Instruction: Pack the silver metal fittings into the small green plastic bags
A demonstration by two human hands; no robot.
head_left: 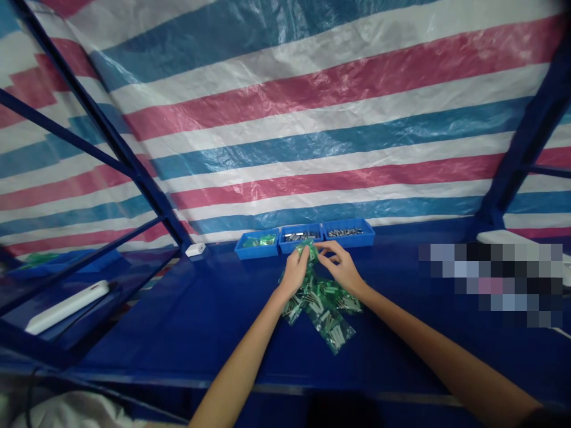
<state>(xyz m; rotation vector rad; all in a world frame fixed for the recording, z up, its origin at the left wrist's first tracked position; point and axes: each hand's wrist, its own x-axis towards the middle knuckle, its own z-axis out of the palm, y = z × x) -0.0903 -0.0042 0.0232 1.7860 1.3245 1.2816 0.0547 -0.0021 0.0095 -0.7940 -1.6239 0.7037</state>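
Note:
Both hands meet over a pile of filled green plastic bags (pixel 330 321) on the blue table. My left hand (pixel 295 270) is closed on a small green bag (pixel 308 251) just in front of the middle bin. Beside it, my right hand (pixel 341 267) has its fingers bent and pinched at the bag's right edge; what lies between the fingertips is too small to make out. Slim metallic and pale pieces show through the bags in the pile, which spreads below and between both hands.
Behind the hands stand three blue bins: the left bin (pixel 257 253) holds green bags, the middle bin (pixel 288 246) and right bin (pixel 357 239) small metal parts. A white box (pixel 195 249) sits at the back left. Blue frame posts and a striped sheet (pixel 312 137) rise behind the table (pixel 191 333).

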